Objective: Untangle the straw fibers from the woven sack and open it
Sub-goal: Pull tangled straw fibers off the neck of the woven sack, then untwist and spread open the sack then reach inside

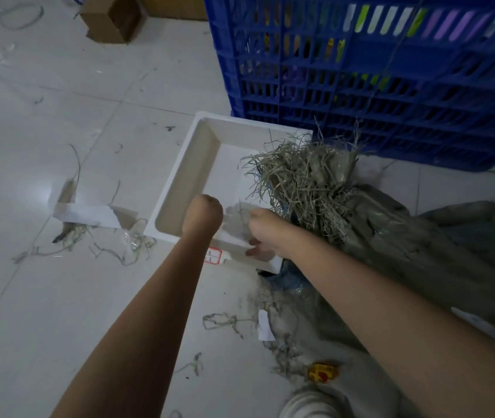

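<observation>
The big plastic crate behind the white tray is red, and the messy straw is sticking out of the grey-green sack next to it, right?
Not quite. In the head view the big slotted plastic crate is blue, not red. The rest is right: it stands behind the white rectangular tray, and the tangled pale straw fibres stick out of the grey-green woven sack next to it.

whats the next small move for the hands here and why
Probably move the right hand up to the straw fibers and tease a few loose. They are still a thick tangled bunch at the bunched neck of the woven sack, which looks closed. Both hands sit over the white tray, the left hand fisted, short of the tangle.
</observation>
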Action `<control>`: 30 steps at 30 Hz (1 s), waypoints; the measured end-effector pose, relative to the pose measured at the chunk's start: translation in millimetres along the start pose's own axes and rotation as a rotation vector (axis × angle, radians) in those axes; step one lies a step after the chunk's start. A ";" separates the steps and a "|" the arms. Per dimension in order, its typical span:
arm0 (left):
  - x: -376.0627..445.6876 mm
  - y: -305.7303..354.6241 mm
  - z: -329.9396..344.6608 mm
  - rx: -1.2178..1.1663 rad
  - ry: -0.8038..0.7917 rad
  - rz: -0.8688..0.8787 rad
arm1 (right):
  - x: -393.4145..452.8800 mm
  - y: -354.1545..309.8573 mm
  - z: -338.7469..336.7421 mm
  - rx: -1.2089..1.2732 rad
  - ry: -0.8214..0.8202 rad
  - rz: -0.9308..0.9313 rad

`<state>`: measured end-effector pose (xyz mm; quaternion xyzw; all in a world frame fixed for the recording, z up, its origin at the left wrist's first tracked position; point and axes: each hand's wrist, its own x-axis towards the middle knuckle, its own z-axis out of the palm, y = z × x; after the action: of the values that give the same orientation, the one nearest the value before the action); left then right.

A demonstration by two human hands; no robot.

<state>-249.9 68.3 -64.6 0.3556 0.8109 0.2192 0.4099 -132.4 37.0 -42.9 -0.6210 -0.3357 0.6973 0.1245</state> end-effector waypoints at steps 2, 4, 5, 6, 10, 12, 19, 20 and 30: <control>-23.0 9.7 -8.8 -0.155 0.039 0.077 | -25.4 -10.4 -9.2 -0.038 -0.047 -0.044; -52.4 16.4 -21.2 -0.315 0.131 0.135 | -58.5 -20.9 -30.7 -0.038 -0.043 -0.131; -63.9 16.5 -24.9 -0.384 0.144 0.169 | -75.3 -24.8 -45.1 -0.010 -0.017 -0.191; -75.9 16.6 -28.4 -0.440 0.118 0.191 | -91.9 -27.4 -61.3 0.026 0.031 -0.250; -99.1 22.2 -21.1 -0.409 -0.010 0.198 | -117.5 -25.6 -117.1 0.252 0.384 -0.284; -103.2 34.4 -6.5 -0.359 -0.126 0.139 | -102.3 -21.8 -131.9 0.222 0.519 -0.237; -93.1 67.6 41.9 -0.167 -0.255 0.071 | -61.0 -14.7 -119.1 0.043 0.435 -0.100; -92.8 70.4 47.3 -0.176 -0.259 0.096 | -58.9 -14.3 -117.2 0.061 0.447 -0.101; -130.4 105.3 56.8 -0.355 -0.539 0.157 | -118.0 -11.4 -157.3 0.068 0.521 -0.304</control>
<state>-107.9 42.0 37.7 0.3852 0.5924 0.2860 0.6472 37.5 25.1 56.0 -0.7172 -0.3581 0.4985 0.3300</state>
